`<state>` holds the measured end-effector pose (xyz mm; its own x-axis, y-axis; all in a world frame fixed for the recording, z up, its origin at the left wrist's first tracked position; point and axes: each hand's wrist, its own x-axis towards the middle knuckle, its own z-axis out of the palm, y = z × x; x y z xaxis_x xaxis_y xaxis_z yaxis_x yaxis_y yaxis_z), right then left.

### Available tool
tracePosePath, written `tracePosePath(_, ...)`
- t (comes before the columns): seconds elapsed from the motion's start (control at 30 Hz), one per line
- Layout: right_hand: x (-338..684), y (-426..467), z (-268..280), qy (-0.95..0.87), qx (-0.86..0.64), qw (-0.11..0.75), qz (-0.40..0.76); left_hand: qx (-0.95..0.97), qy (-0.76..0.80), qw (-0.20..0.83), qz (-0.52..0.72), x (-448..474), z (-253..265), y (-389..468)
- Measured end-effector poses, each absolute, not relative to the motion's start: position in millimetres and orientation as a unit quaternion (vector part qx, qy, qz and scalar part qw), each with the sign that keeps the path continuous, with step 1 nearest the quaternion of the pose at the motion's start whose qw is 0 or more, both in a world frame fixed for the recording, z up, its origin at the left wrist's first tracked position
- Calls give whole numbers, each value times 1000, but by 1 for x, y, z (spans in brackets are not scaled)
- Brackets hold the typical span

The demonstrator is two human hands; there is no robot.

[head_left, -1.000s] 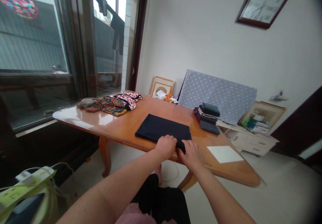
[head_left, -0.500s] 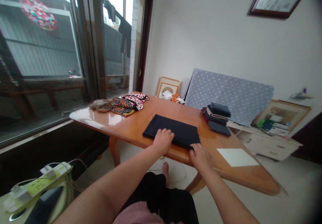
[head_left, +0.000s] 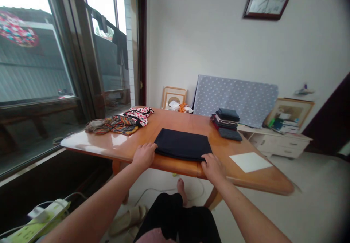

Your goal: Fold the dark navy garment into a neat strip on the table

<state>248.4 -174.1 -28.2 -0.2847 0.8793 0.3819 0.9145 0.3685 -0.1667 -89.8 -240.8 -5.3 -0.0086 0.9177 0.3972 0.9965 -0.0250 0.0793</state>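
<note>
A dark navy piece of folded cloth (head_left: 182, 144), perhaps a garment, lies flat near the table's front edge. At its near left corner, my left hand (head_left: 144, 156) has its fingers closed on the edge. My right hand (head_left: 214, 168) grips the near right corner, thumb and fingers pressed together there. Between the two hands the front fold runs almost straight. What kind of garment it is cannot be made out.
Loose patterned clothes (head_left: 120, 124) lie on the wooden table (head_left: 175, 119) at left. A stack of folded clothes (head_left: 227, 121) and a white sheet (head_left: 250, 161) are at right. Slippers (head_left: 129, 217) and a power strip (head_left: 41, 219) are below left.
My left hand has moved left, from the top of the cloth to its near left corner. The right hand stays at the right corner. The view has shifted a little.
</note>
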Motion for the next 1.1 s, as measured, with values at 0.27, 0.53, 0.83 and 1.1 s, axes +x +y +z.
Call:
tracePosePath(0.27,272,-161,-18,-812,-534,237,-12,-731,-648,90,-193,-106,2,-241)
tracePosePath(0.53,289,-150,-8,-836,-501,219,39,-761,-611,1,-221,-118,3,-229)
tracePosePath(0.83,298,-100,-2,-821,-455,258,226,-763,-568,-140,-276,-137,10,-199)
tracePosePath(1.1,292,-49,2,-753,-479,273,357,-722,-552,-272,-317,-140,30,-152)
